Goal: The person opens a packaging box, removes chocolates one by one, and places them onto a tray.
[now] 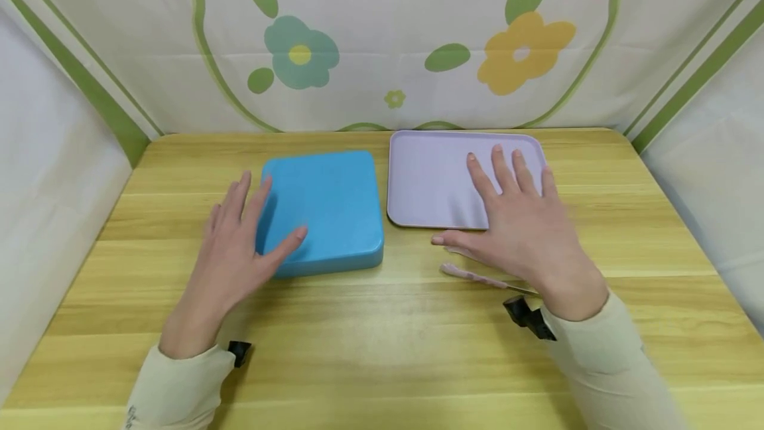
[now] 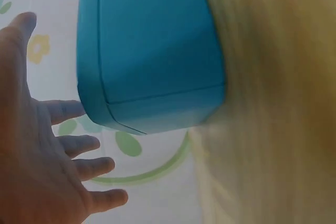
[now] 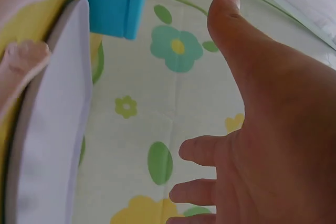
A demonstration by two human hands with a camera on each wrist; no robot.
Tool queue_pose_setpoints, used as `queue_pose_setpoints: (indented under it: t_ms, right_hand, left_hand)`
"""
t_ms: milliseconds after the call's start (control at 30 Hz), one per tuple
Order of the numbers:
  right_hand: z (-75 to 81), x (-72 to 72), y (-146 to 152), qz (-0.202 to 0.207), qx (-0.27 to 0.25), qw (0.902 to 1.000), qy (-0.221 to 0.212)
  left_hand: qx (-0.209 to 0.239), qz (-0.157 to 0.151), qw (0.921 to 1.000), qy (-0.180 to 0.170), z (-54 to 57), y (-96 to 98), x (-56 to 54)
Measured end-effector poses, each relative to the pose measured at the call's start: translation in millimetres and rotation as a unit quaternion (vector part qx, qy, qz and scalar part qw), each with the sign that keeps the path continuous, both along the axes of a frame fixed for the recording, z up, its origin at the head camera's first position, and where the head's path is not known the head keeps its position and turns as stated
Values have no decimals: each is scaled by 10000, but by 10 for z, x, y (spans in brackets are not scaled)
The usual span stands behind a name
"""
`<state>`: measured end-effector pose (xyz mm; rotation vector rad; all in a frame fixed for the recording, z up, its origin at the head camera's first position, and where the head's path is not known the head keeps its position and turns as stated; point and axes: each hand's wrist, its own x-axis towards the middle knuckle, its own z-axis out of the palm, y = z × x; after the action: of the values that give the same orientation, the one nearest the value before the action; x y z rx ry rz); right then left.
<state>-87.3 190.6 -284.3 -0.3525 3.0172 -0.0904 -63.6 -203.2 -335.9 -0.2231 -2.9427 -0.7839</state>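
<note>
A blue box (image 1: 325, 208) with a flat lid sits on the table, left of centre. My left hand (image 1: 229, 261) is over its left side, thumb and fingers spread and holding nothing. In the left wrist view a seam runs along the side of the box (image 2: 157, 51). My right hand (image 1: 528, 234) hovers with spread fingers over the front right of a lilac tray (image 1: 426, 181), gripping nothing. Beneath this hand lies a piece of cutlery with a pale pink handle (image 1: 474, 275) and a thin metal shaft. The right wrist view shows two pink handle ends (image 3: 23, 64) beside the tray.
The wood-grain table (image 1: 370, 350) has its back edge against a white curtain (image 1: 370, 32) printed with flowers and leaves. White cloth also hangs on both sides. The box and the tray stand close together, a narrow gap between them.
</note>
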Motion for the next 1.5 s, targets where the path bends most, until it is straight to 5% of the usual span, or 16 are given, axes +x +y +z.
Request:
queue_pose_setpoints:
  t_ms: [200, 400, 700, 1033, 1233, 1500]
  right_hand:
    - [-180, -41, -235, 418, -266, 9984, -267]
    - [-329, -66, -526, 1110, -798, 9905, -127]
    - [-587, -122, -821, 1562, -2414, 9555, -667]
    - [-704, -149, -962, 1585, -3195, 9275, -1115]
    - [-724, -139, -982, 1594, -3209, 9280, -1022]
    - [-753, -65, -1004, 1551, -3164, 9320, -849]
  left_hand:
    - [278, 40, 9993, -258, -124, -51, 32]
    - [601, 181, 9935, -947, -143, -69, 22]
    - [1571, -22, 9771, -1436, -197, -140, 6]
    - [2300, -409, 9592, -1593, -266, -239, -6]
    - [2400, -646, 9561, -1554, -268, -255, -21]
    - [2187, -524, 9579, -1787, -235, -304, -4]
